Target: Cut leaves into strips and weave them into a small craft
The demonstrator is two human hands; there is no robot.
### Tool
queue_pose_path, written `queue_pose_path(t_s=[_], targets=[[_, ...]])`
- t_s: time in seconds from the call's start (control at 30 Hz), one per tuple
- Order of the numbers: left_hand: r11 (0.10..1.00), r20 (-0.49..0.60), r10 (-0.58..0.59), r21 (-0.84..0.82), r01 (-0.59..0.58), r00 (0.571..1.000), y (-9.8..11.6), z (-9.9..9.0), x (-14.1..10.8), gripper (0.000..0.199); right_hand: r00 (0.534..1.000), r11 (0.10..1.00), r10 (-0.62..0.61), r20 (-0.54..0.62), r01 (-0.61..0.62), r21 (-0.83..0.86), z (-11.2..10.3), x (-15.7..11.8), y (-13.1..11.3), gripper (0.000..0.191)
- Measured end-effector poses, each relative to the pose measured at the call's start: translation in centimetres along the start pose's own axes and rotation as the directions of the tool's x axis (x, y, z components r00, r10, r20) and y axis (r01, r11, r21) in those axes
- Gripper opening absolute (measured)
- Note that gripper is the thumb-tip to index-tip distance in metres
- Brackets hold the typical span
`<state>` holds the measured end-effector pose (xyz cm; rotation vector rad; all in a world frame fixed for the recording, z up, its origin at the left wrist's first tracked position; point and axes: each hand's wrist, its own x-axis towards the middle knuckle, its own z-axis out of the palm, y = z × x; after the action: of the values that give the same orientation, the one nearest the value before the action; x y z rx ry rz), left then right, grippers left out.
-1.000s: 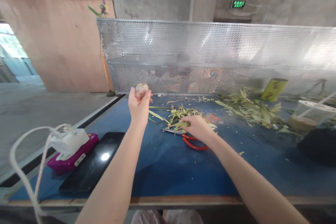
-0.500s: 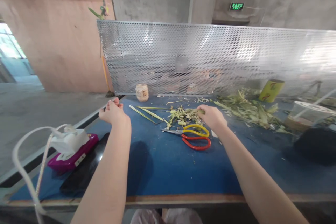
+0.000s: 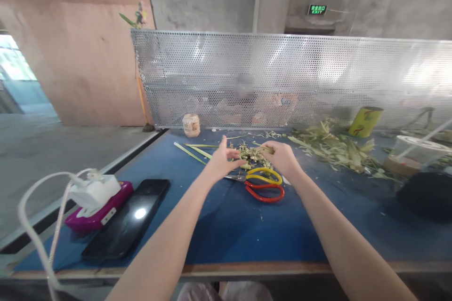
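Nearest the front edge of the blue tabletop (image 3: 247, 240), a black, glossy smartphone (image 3: 127, 221) is lying at a slant beside a magenta power strip (image 3: 86, 221), which is bearing a white plastic charger (image 3: 94, 193). Farther in, scissors with one red and one yellow looped handle (image 3: 254, 185) are pointing their metal blades leftward, the tips being covered by the left hand. The left hand (image 3: 222, 163) is holding its fingers spread and parted from the thumb, at the near left side of a loose pile of pale green plant trimmings (image 3: 247, 154). The right hand (image 3: 284, 157) is pinching a narrow, dull green plant strip (image 3: 265, 149) between thumb and fingers above the pile's right part; the strip's visible long axis is running roughly sideways, its free end pointing left. Long green stalks (image 3: 190, 151) are lying left of the pile. Beyond, a heap of dry green leaves (image 3: 335, 150) is spreading to the right, and a cream-coloured roll (image 3: 191, 125) is standing before the perforated metal screen (image 3: 219, 66).
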<state>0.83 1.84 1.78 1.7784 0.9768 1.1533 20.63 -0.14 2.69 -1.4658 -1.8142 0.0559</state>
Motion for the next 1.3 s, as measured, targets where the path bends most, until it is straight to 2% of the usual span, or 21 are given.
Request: queue_pose_path(t_s=[0.03,0.13,0.3,0.37,0.47,0.53,0.6,0.67,0.73,0.83,1.0,1.1,1.2,1.23,1.27,1.3], targets=[[1.0,0.062,0.013,0.028,-0.015,0.998,-0.1,0.9,-0.1,0.109,1.0,1.0,-0.019,0.001,0.019,0.018,0.0,0.0,-0.1,0.015],[0.999,0.088,0.008,0.031,-0.01,0.996,-0.2,2.1,-0.2,0.103,1.0,0.999,-0.025,0.003,0.025,0.038,0.0,-0.1,-0.3,0.014],[0.999,0.042,-0.005,-0.05,0.007,0.999,0.3,1.4,0.0,0.086,1.0,0.999,-0.016,-0.001,0.016,0.032,-0.1,0.1,-0.1,0.013],[0.999,-0.047,0.021,0.051,-0.019,0.999,0.3,0.8,0.1,0.079,1.0,1.0,0.015,0.003,-0.015,0.001,-0.2,0.2,0.1,0.013],[0.92,-0.217,0.126,0.39,-0.032,0.968,0.1,-0.2,0.2,0.064,0.994,0.991,0.11,0.016,-0.108,-0.085,-0.4,0.2,0.2,0.013],[0.812,-0.241,0.16,0.583,0.01,0.957,-0.1,-0.7,0.2,0.058,0.989,0.98,0.143,0.038,-0.136,-0.143,-0.4,0.2,0.4,0.013],[0.711,-0.227,0.131,0.7,0.068,0.965,-0.3,-1.1,0.2,0.057,0.989,0.976,0.134,0.057,-0.122,-0.182,-0.4,0.3,0.6,0.013],[0.63,-0.253,0.086,0.763,0.144,0.964,-0.3,-1.5,0.2,0.06,0.991,0.974,0.124,0.048,-0.112,-0.197,-0.4,0.3,0.9,0.013],[0.573,-0.341,0.058,0.781,0.249,0.938,-0.2,-2.2,0.1,0.061,0.992,0.971,0.129,0.003,-0.126,-0.203,-0.4,0.4,1.3,0.012],[0.56,-0.476,0.053,0.742,0.369,0.878,-0.3,-3.5,0.0,0.06,0.985,0.967,0.151,-0.085,-0.165,-0.196,-0.6,0.4,2.0,0.012],[0.577,-0.533,0.056,0.707,0.409,0.844,-1.0,-5.2,-0.3,0.067,0.976,0.981,0.145,-0.162,-0.163,-0.106,-0.5,0.7,2.5,0.025],[0.611,-0.504,0.117,0.716,0.338,0.856,-0.9,-4.6,-0.1,0.068,0.981,0.992,0.112,-0.156,-0.119,-0.033,-0.3,0.8,2.1,0.038],[0.681,-0.385,0.189,0.714,0.162,0.903,-0.1,-2.7,0.1,0.064,0.989,0.993,0.115,-0.092,-0.113,0.017,-0.2,0.6,1.0,0.043],[0.718,-0.322,0.218,0.692,0.072,0.921,0.2,-2.0,0.1,0.063,0.991,0.993,0.113,-0.067,-0.112,0.023,-0.2,0.5,0.6,0.043],[0.807,-0.225,0.266,0.584,-0.088,0.937,0.4,-1.2,0.1,0.065,0.993,0.994,0.108,-0.04,-0.107,0.031,-0.2,0.4,0.1,0.042],[0.86,-0.143,0.295,0.471,-0.197,0.945,0.6,-0.4,0.0,0.068,0.995,0.994,0.098,-0.019,-0.097,0.042,-0.2,0.3,-0.3,0.039]])
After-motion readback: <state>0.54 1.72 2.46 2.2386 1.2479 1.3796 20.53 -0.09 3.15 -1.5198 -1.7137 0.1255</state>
